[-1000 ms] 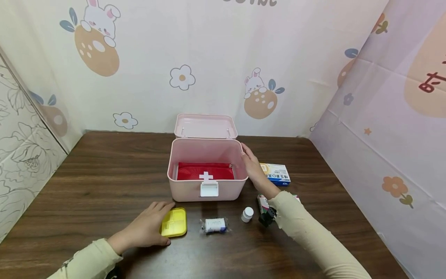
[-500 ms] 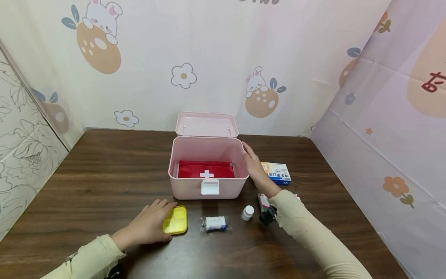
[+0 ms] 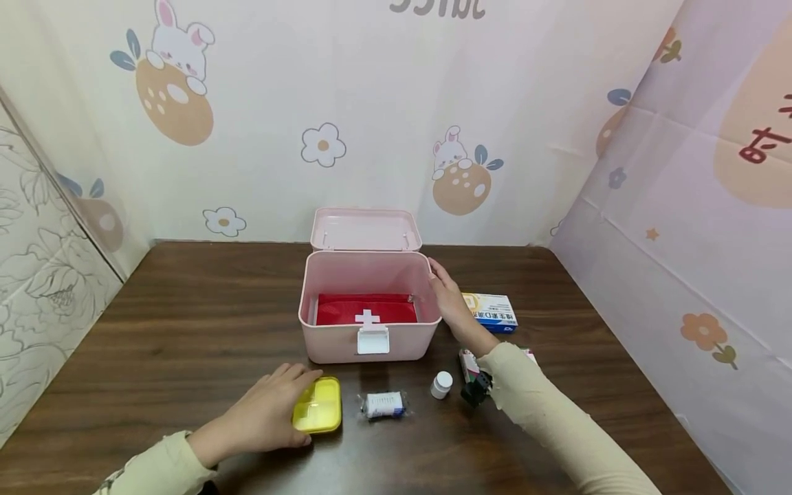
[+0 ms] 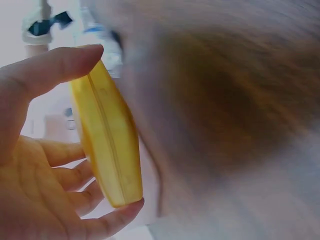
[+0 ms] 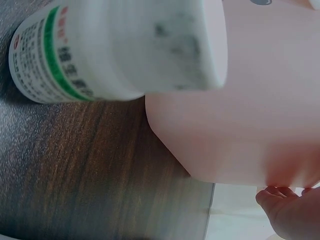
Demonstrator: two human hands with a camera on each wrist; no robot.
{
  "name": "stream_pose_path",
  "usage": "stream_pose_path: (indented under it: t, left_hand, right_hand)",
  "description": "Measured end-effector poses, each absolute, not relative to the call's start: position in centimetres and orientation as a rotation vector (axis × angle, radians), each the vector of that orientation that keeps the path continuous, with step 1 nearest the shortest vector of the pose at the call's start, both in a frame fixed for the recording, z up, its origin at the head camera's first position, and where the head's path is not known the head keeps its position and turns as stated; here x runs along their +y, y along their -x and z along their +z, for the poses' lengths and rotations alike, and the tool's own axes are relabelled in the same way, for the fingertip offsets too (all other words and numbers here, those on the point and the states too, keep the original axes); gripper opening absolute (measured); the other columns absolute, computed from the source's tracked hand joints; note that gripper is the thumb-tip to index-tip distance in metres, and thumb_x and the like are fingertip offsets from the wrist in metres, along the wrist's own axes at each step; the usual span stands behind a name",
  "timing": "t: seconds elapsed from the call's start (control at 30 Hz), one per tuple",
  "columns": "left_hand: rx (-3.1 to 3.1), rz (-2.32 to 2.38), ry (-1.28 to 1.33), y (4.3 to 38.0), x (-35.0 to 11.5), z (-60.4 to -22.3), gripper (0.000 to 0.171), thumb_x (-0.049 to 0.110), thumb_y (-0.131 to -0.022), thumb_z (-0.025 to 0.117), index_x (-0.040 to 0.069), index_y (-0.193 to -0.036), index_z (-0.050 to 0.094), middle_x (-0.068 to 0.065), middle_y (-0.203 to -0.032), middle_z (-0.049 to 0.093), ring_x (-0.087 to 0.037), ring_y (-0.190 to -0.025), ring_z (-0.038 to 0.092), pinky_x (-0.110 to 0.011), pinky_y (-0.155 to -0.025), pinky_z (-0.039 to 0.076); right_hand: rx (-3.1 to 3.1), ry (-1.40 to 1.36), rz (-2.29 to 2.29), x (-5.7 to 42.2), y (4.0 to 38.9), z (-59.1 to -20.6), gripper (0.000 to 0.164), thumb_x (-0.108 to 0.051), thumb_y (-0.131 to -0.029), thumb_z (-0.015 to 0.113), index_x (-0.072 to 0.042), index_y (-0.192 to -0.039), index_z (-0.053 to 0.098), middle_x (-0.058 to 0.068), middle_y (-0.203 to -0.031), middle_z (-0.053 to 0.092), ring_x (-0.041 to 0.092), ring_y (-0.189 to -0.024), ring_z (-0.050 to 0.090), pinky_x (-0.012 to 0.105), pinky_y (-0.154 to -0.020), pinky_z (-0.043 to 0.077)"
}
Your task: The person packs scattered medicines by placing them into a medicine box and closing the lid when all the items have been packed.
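Observation:
My left hand (image 3: pixel 266 416) grips a small yellow pill box (image 3: pixel 318 405), in front of the pink first-aid box (image 3: pixel 328 344). In the left wrist view, thumb and fingers hold the pill box (image 4: pixel 110 135) by opposite edges, its narrow side with a seam facing the camera. The pink box stands with its lid (image 3: pixel 367 229) tipped back and a red zip pouch (image 3: pixel 346 311) inside. My right hand (image 3: pixel 454 306) rests against that box's right side, fingers reaching along to the back corner. In the right wrist view, fingertips (image 5: pixel 286 191) touch its pink wall.
A wrapped bandage roll (image 3: pixel 383 404) and a white pill bottle (image 3: pixel 441 385) stand in front of the pink box. A blue and white medicine box (image 3: pixel 495 313) lies beyond the right forearm. Another carton (image 3: pixel 468 364) is partly hidden beneath the right sleeve.
The left hand and the yellow pill box have shifted slightly to the right. The right hand stays at the side of the pink box. The head view has tilted a little.

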State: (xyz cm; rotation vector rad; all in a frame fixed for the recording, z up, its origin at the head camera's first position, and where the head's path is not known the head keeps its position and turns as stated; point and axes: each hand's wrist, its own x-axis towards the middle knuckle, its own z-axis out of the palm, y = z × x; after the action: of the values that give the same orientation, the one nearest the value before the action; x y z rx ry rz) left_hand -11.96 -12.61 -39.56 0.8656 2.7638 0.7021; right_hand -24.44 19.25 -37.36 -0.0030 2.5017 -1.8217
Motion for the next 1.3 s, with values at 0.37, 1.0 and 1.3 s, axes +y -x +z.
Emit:
stream_pose_path:
  t: [0.37, 1.0, 1.3]
  left_hand:
    - [2.886, 0.718, -1.092, 11.3, -12.1, -34.2, 0.09, 0.034, -0.064, 0.094, 0.001, -0.137, 0.055, -0.006, -0.125, 0.059, -0.027, -0.109, 0.056, -0.052, -0.09, 0.052]
    - [2.872, 0.774, -1.084, 17.8, -11.2, -27.9, 0.077, 0.023, -0.071, 0.09, 0.0, -0.136, 0.057, -0.013, -0.124, 0.059, -0.027, -0.105, 0.054, -0.037, -0.08, 0.053]
    - [2.83, 0.823, -1.031, 21.0, -10.2, -28.0, 0.078, 0.021, -0.073, 0.088, 0.002, -0.141, 0.054, -0.017, -0.135, 0.055, -0.033, -0.116, 0.051, -0.049, -0.095, 0.049]
  right_hand:
    - [2.519, -0.02, -1.792, 19.5, 23.7, -38.0, 0.053, -0.025, -0.109, 0.033, -0.011, -0.16, 0.023, 0.017, -0.161, 0.029, 0.038, -0.147, 0.025, 0.059, -0.114, 0.027]
    - [2.511, 0.015, -1.797, 19.6, 24.5, -37.6, 0.053, -0.026, -0.11, 0.033, -0.012, -0.16, 0.022, 0.016, -0.162, 0.028, 0.037, -0.147, 0.026, 0.057, -0.115, 0.028]
    - [2.504, 0.014, -1.805, 19.3, 24.4, -37.5, 0.053, -0.026, -0.11, 0.033, -0.012, -0.16, 0.023, 0.015, -0.162, 0.028, 0.036, -0.148, 0.025, 0.057, -0.115, 0.028]
